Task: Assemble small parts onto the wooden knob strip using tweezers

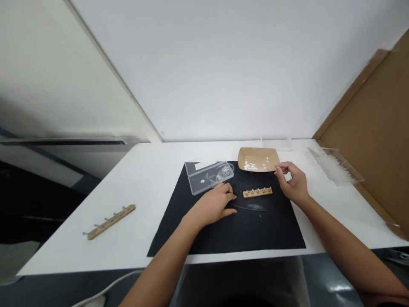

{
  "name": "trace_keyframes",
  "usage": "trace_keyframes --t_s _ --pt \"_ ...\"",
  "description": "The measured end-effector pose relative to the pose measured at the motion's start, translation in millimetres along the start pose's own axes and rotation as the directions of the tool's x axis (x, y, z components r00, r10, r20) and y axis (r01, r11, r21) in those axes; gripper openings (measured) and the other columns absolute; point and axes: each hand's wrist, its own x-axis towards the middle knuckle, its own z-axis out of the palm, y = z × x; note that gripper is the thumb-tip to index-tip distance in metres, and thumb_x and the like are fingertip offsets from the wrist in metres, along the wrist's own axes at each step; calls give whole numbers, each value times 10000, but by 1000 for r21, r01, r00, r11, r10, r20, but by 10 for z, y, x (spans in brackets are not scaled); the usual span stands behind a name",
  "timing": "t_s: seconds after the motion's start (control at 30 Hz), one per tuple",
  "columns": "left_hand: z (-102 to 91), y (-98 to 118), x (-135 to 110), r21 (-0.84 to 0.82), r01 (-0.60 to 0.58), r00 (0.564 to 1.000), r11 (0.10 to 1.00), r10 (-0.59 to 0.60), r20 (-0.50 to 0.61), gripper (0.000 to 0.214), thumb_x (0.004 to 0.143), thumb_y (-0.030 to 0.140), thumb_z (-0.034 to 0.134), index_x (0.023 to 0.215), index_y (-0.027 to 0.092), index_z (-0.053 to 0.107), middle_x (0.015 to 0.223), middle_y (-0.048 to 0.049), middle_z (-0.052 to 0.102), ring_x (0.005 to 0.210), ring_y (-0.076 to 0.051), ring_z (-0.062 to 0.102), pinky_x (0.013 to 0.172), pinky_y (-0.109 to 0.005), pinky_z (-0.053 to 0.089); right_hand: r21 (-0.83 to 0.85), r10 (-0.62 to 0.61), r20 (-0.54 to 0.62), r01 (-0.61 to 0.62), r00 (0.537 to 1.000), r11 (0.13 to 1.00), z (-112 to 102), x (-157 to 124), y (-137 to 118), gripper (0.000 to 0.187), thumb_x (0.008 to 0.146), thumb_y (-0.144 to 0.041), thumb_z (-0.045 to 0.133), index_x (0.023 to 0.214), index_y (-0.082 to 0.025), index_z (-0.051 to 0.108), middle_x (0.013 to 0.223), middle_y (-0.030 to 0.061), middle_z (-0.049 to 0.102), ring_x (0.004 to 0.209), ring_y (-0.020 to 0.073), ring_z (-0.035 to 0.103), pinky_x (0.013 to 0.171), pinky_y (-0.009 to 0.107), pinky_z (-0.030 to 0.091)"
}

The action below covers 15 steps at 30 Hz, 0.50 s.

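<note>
My left hand (218, 204) rests on the black mat (223, 236), thumb and fingers apart with nothing between them. It is beside the front edge of an open transparent plastic case (208, 177) that contains small transparent pieces. At the right corner of a brown paper tray (258, 156), my right hand (292, 181) has thumb and fingertips pinched together. What the pinch holds, if anything, is too small to make out. White flakes lie in the tray. Between my hands sits a short wooden strip (257, 192) with several metal studs. A thin, curved thread-like line (251, 209) runs below the strip.
On the white table (128, 247), a second wooden strip with pegs (110, 221) lies to the left. A transparent box of whitish pieces (338, 166) stands at the right by a cardboard panel (377, 128). Another transparent container (283, 145) is behind the tray, near the wall.
</note>
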Motion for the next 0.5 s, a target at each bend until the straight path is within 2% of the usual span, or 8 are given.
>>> trace_keyframes --t_s 0.1,0.17,0.23,0.37,0.5 --pt "27 -53 59 -12 3 1000 1000 -3 -16 251 968 323 726 1161 167 763 1133 -99 644 1085 -267 618 987 -387 519 -44 -104 84 108 991 993 27 43 81 146 1044 -320 581 1044 -228 695 975 61 767 889 218 704 804 373 555" --pt "24 -70 73 -28 -13 1000 1000 12 -29 206 965 311 729 1114 172 760 1107 -94 655 1080 -266 617 980 -383 511 -62 -203 195 219 960 974 56 61 149 141 1045 -312 588 1039 -238 708 1101 78 769 1050 246 702 923 422 537" --pt "15 -68 73 -43 -33 999 999 31 -38 174 956 299 736 1071 170 743 1083 -92 665 1072 -266 614 971 -382 504 -78 -242 279 273 929 959 87 67 208 143 1047 -314 595 1043 -251 724 1183 81 762 1137 259 687 961 441 515" --pt "-49 -39 27 -84 -9 999 996 6 -32 64 953 245 691 944 181 697 997 -73 687 988 -247 625 900 -362 495 -98 -243 340 291 909 952 119 77 267 154 1049 -329 607 1049 -271 749 1182 71 764 1112 245 694 933 416 485" --pt "-257 -3 -53 -154 52 999 987 -53 0 111 972 268 619 917 202 689 956 -61 701 922 -232 648 810 -333 485 -138 -252 367 320 895 937 116 123 295 153 1052 -346 616 1063 -281 754 1119 51 778 1086 232 696 954 408 438"
